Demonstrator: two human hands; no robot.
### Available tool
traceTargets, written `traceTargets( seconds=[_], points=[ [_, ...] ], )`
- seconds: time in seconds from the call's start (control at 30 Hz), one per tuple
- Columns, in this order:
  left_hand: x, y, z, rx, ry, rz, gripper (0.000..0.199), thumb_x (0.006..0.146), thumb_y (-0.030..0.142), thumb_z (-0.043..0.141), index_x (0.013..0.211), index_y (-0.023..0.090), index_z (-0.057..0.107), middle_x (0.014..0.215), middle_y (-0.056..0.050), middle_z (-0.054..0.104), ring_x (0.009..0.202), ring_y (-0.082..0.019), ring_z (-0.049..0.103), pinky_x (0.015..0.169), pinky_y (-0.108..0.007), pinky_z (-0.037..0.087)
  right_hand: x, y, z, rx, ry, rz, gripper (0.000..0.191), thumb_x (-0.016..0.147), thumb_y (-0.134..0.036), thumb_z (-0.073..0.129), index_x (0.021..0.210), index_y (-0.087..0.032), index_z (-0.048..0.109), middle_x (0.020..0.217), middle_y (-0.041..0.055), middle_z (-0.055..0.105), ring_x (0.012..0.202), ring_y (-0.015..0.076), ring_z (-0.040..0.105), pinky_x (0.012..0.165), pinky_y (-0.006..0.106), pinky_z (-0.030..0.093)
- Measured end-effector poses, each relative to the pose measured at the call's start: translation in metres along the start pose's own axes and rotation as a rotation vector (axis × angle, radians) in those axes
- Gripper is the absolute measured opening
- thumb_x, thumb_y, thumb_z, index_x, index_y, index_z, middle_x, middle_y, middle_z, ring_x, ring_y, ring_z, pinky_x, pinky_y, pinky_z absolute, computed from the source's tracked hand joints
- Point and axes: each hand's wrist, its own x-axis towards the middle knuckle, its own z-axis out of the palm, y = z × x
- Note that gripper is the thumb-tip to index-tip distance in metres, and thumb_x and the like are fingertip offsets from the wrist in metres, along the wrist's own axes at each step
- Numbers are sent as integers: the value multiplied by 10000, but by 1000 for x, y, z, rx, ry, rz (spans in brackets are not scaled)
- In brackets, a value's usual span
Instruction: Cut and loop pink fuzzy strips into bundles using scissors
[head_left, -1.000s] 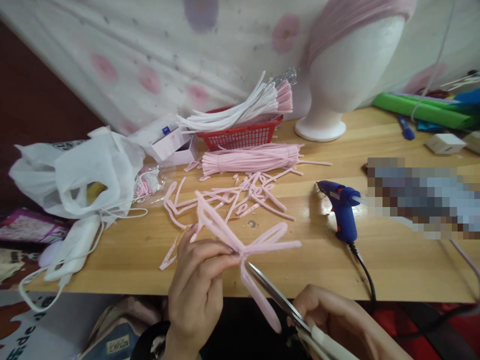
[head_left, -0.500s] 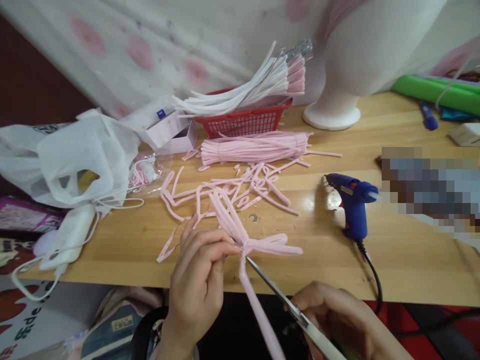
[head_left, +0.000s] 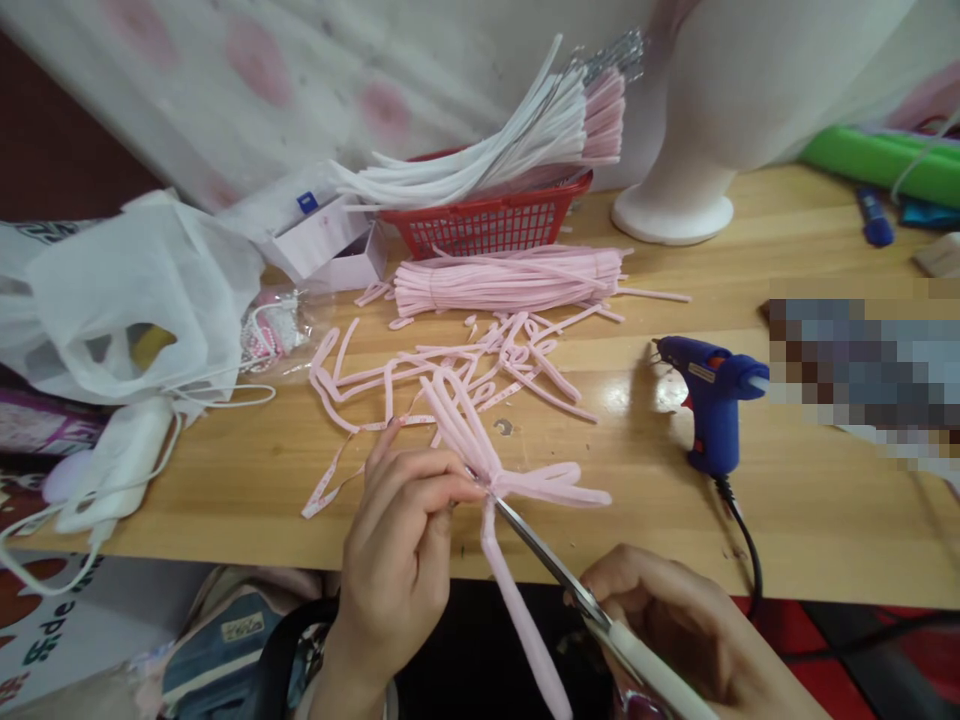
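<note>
My left hand (head_left: 401,540) pinches a pink pipe-cleaner shape (head_left: 461,430) at its twisted centre, just over the table's front edge. Loops spread from that centre to the upper left and to the right, and one long stem hangs down past the edge. In my right hand (head_left: 667,610) is a pair of scissors (head_left: 551,560) with pale handles. The blade tips touch the shape close to my left fingertips, at the top of the stem. Part of my right hand's grip is hidden under the handles.
Loose pink pieces and a bundle of pink pipe cleaners (head_left: 510,280) lie behind my hands. A red basket (head_left: 487,228) holds white and pink ones. A blue glue gun (head_left: 712,410) stands at the right, a white foam head (head_left: 675,215) behind. White plastic bag (head_left: 127,300) and power strip (head_left: 124,470) are left.
The scissor tips have moved slightly up and left, onto the centre of the pink shape. My left hand keeps its pinch. The whole view has shifted a little.
</note>
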Motion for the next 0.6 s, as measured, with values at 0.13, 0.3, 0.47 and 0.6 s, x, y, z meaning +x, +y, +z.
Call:
traceTargets(
  seconds=[0.13,0.3,0.47,0.6],
  points=[
    [-1,0,1,-18,5,-17,335,893,-96,520,980,206,636,939,15,682,911,-119,657,1211,-483,379,0,2,-1,7,10,-4,416,792,-514,837,1087,-280,661,809,-19,498,673,138,445,572,215,467],
    [-2,0,3,-16,-6,-31,324,904,-89,524,984,201,644,958,16,679,927,-106,656,1217,-442,369,-2,2,1,40,7,-21,418,801,-554,815,1077,-281,661,813,-17,520,641,125,474,556,218,438],
    [-3,0,2,-19,-5,-35,325,908,-83,525,990,207,645,954,18,679,923,-106,655,1216,-445,372,-3,4,2,16,46,-10,451,778,-577,824,1056,-258,669,781,-17,531,654,135,470,584,235,453],
    [-3,0,3,-2,-4,-34,332,901,-86,526,987,213,643,959,18,680,926,-110,654,1218,-452,369,-1,5,4,20,53,-10,439,790,-576,814,1044,-251,663,757,-25,531,631,127,467,590,240,480]
  ],
)
